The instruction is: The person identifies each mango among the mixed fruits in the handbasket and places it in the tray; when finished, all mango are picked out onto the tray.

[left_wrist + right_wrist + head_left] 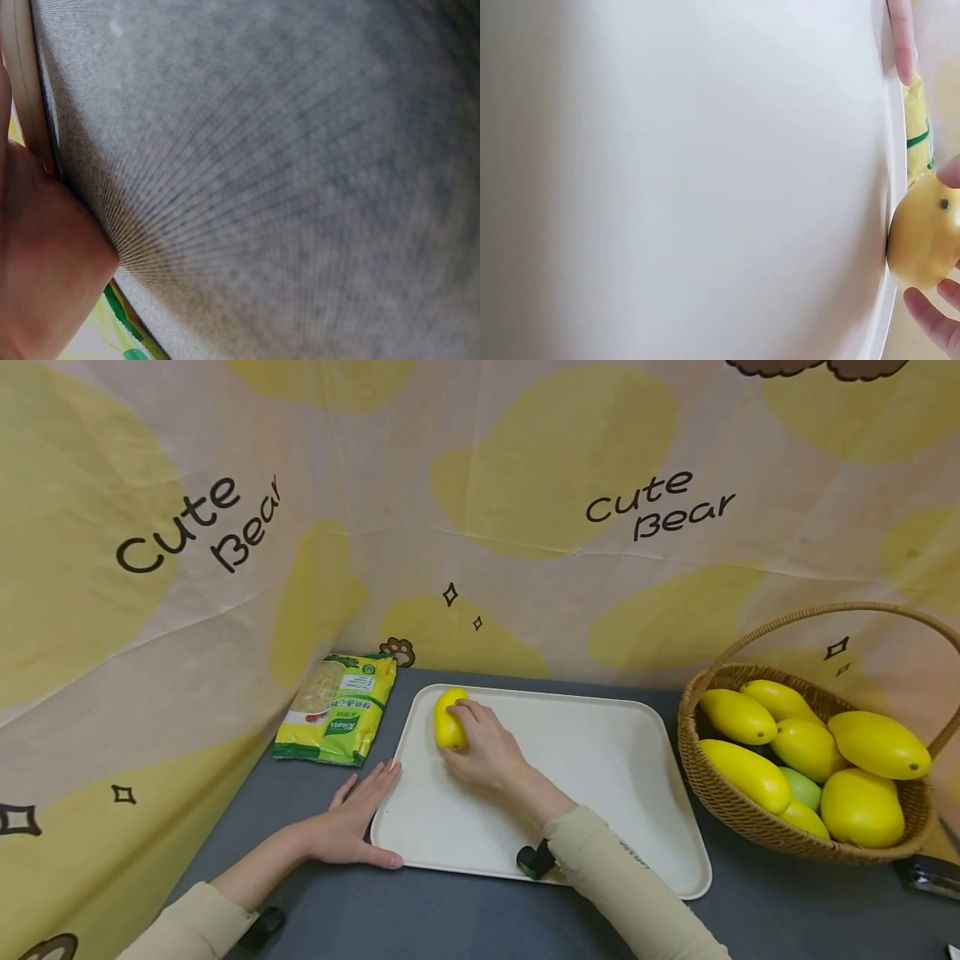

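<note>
Near the far left corner of a white tray (pixel 585 777), my right hand (pixel 483 747) grips a yellow mango (pixel 451 718) with thumb and fingers. In the right wrist view, the mango (pixel 922 232) shows its dark stem spot, with fingertips (pixel 930 319) curled against its side. My left hand (pixel 348 827) lies at the tray's near left corner, its fingers extended along the left rim and the thumb by the front rim. Only part of this left hand (pixel 49 259) appears in the left wrist view, beside the tray's edge.
A wicker basket (pixel 697 777) with a tall handle stands to the right, piled with several yellow fruits and a green one (pixel 801 787). Left of the tray lies a yellow-green food packet (pixel 337 710). A printed cloth (pixel 510 527) hangs behind the grey table (pixel 420 910).
</note>
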`<state>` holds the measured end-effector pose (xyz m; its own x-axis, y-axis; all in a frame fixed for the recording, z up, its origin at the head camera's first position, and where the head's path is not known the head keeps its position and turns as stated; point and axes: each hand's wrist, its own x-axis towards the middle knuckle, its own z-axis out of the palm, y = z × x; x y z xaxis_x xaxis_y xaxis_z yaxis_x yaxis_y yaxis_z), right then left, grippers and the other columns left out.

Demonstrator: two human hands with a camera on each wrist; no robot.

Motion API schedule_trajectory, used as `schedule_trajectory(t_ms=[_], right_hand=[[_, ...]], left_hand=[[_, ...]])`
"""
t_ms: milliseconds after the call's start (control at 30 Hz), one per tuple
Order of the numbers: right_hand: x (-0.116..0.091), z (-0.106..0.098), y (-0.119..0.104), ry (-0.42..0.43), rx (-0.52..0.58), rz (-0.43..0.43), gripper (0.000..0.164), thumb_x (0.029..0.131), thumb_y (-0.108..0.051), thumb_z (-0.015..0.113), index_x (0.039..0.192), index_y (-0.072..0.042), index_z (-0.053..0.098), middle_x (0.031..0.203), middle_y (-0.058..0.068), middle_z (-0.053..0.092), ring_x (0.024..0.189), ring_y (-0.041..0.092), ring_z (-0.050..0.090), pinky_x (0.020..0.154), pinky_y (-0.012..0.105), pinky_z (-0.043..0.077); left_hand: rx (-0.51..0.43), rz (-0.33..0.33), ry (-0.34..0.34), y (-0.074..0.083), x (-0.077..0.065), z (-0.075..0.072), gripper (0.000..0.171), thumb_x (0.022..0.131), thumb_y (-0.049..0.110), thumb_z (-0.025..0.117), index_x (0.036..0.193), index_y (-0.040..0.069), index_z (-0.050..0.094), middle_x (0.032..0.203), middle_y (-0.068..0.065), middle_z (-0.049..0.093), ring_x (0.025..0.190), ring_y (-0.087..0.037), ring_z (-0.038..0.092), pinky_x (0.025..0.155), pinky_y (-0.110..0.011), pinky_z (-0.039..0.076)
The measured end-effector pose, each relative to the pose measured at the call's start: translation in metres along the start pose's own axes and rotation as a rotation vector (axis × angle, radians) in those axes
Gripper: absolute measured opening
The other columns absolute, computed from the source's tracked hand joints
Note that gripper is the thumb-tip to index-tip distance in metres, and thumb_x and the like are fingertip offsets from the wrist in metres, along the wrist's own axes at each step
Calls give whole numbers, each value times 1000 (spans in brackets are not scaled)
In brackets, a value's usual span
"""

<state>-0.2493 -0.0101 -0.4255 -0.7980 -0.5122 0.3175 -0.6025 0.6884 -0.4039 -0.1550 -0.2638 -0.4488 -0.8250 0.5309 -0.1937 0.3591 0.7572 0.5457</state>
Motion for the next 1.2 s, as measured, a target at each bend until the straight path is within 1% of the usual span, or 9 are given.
schedule_trajectory(t_ms=[133,267,567,767,833,900,1067,1133,1200], right_hand=[[0,-1,0,14,-6,7,57,85,-31,72,135,-12,51,141,8,47,130,24,42,98,42,47],[-1,-1,1,21,-7,5,57,85,-32,73,134,-12,51,140,7,48,130,24,43,97,41,47],[-2,-4,1,3,-20,16,60,85,-36,74,135,-10,51,142,8,47,131,23,41,99,40,46],[-5,-7,-1,55,-8,10,55,89,-37,69,132,-8,53,140,10,50,129,25,45,99,41,46],[-6,-10,-1,78,22,19,49,90,-33,68,130,-8,55,137,9,52,126,25,47,98,40,46],[-8,-12,-2,97,66,46,41,90,-28,67,125,-9,58,131,7,56,122,24,50,97,40,47],[-15,-22,-2,154,233,133,16,90,-16,66,104,-11,68,107,2,67,101,24,60,83,36,52],[-18,-27,-1,173,292,146,9,90,-13,66,98,-11,70,97,1,68,93,23,62,77,34,53],[-22,-33,-1,184,336,140,6,89,-10,67,93,-11,71,90,0,68,86,20,63,74,33,54]], left_hand=[[5,-2,-2,1,0,-1,122,76,66,70,157,7,0,163,-13,-1,148,-31,-8,109,-61,-9],[-8,13,11,2,1,-1,122,76,65,71,156,5,1,163,-15,1,148,-34,-7,108,-63,-9],[-8,18,12,3,1,1,123,75,65,71,156,5,2,162,-15,2,148,-34,-5,108,-63,-9],[-2,19,15,4,1,1,122,75,65,71,156,5,3,162,-16,3,148,-35,-5,108,-63,-8],[-2,16,14,5,1,0,122,75,65,71,156,4,3,162,-16,3,148,-35,-5,108,-64,-8],[-6,10,9,6,0,0,122,76,65,72,156,4,3,162,-16,3,147,-36,-5,108,-64,-8],[-15,6,8,6,0,0,122,76,63,72,156,4,3,162,-17,3,147,-36,-5,107,-63,-9],[-16,11,14,5,-1,0,122,76,62,73,156,4,2,162,-18,3,147,-37,-5,107,-63,-9],[-21,18,22,5,-2,0,121,76,60,74,156,4,3,162,-19,3,147,-38,-4,107,-63,-8]])
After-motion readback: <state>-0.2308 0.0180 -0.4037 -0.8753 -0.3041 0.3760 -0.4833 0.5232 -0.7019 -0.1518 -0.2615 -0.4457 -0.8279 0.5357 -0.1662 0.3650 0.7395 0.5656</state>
